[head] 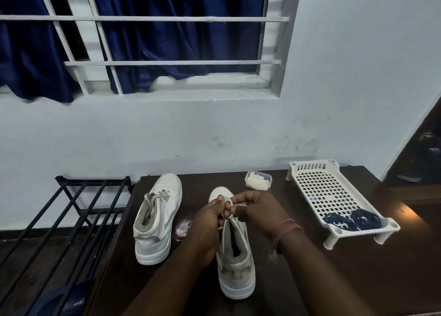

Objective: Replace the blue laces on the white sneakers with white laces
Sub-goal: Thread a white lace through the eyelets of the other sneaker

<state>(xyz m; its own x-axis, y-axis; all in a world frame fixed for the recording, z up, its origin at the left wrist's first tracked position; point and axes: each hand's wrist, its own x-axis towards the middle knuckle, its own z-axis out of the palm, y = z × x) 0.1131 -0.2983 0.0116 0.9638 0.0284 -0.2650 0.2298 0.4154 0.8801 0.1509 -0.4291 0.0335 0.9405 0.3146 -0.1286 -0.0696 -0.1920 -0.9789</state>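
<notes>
Head view: on the dark wooden counter (298, 280), the left hand (210, 216) and right hand (256, 210) both pinch a looped white lace (228, 208) above the near white leather sneaker (235, 256), probably tying its bow. Left of that sneaker stands the other white sneaker (157, 217), already white-laced. Right of it, coiled blue laces (353, 220) lie discarded in a white perforated plastic tray (327, 191).

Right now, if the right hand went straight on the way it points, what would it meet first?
The right hand points leftward, so it would probably meet the left hand first, with only the white lace between them. Depth is unclear.
</notes>
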